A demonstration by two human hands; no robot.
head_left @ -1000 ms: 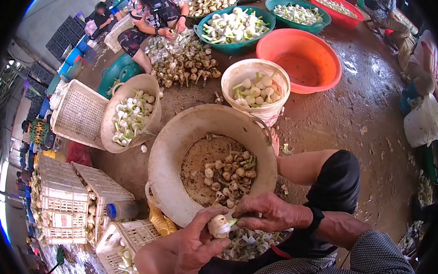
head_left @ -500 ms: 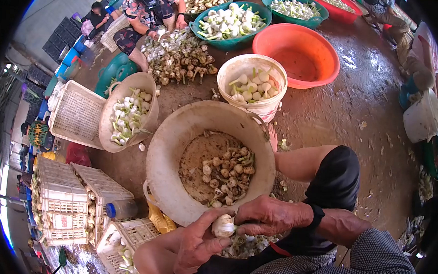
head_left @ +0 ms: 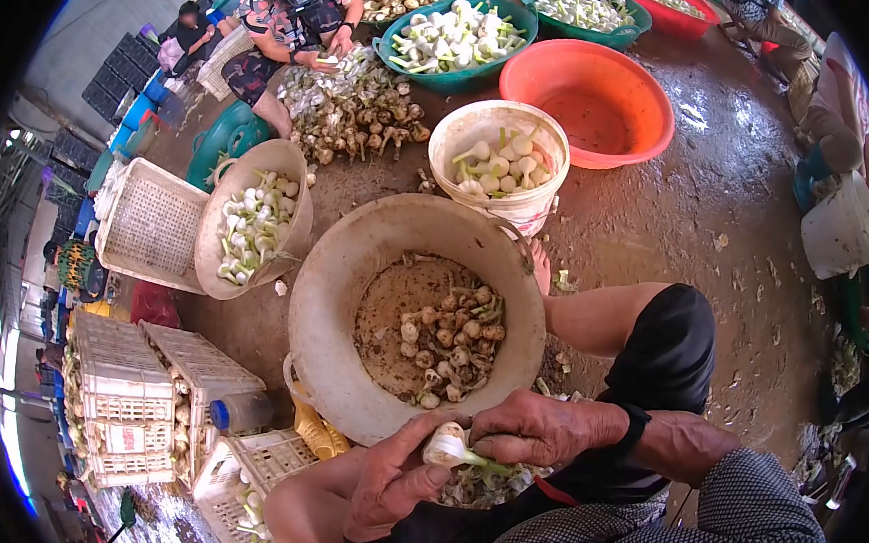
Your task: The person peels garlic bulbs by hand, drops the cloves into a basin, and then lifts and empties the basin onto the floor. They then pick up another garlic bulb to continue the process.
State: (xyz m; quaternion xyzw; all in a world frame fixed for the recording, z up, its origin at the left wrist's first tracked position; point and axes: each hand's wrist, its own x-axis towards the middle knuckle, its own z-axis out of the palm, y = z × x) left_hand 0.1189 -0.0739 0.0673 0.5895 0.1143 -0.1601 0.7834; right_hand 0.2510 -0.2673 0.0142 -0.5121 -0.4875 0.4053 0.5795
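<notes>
A garlic bulb (head_left: 446, 445), white with a green stem to its right, lies between my two hands just past the near rim of a large beige tub (head_left: 326, 295). My left hand (head_left: 394, 480) is closed round the bulb, with its thumb below. My right hand (head_left: 541, 429) has its fingers bent over the green stem, and their tips are partly hidden. Inside the tub are several unpeeled, dirt-marked garlic bulbs (head_left: 460, 338). Loose peelings (head_left: 486, 488) lie below my hands.
Beyond the tub stand a white bucket (head_left: 442, 153) of peeled garlic and an orange basin (head_left: 653, 111). A tilted tub (head_left: 304, 204) and plastic crates (head_left: 129, 392) are at the left. A co-worker (head_left: 296, 14) sits by a garlic heap (head_left: 349, 117).
The bulb in my left hand has tilted, and its green stem now shows under my right fingers. The co-worker's hands have shifted above the heap.
</notes>
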